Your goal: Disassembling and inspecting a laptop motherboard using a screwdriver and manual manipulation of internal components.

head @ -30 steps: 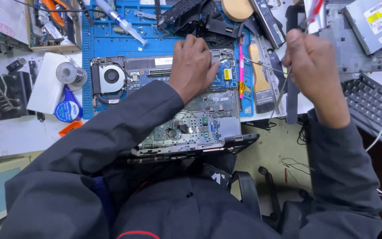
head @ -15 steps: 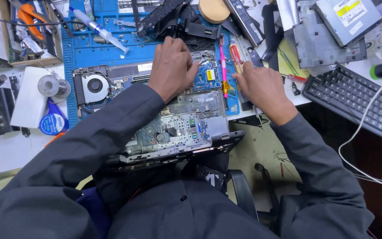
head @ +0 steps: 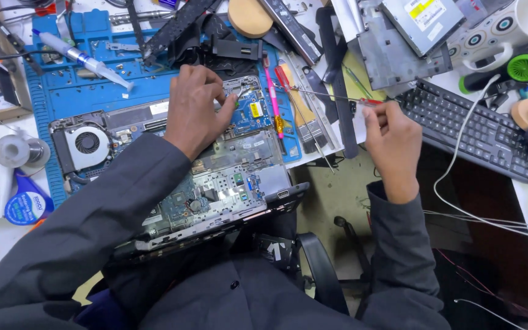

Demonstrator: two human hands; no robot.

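At the middle of the frame the left hand (head: 198,109) lies palm-down on the opened laptop (head: 215,177), its fingers curled loosely and gripping nothing, near the fan (head: 87,143) further left. Right of centre, the right hand (head: 392,143) pinches a thin screwdriver (head: 331,96), its shaft pointing left toward the laptop, with the keyboard (head: 472,125) just beside it.

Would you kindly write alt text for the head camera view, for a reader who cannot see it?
A person's left hand presses on the exposed circuit board of an opened laptop lying on a blue repair mat, while the right hand holds a thin screwdriver beside it. A black keyboard, a syringe and loose parts crowd the bench.
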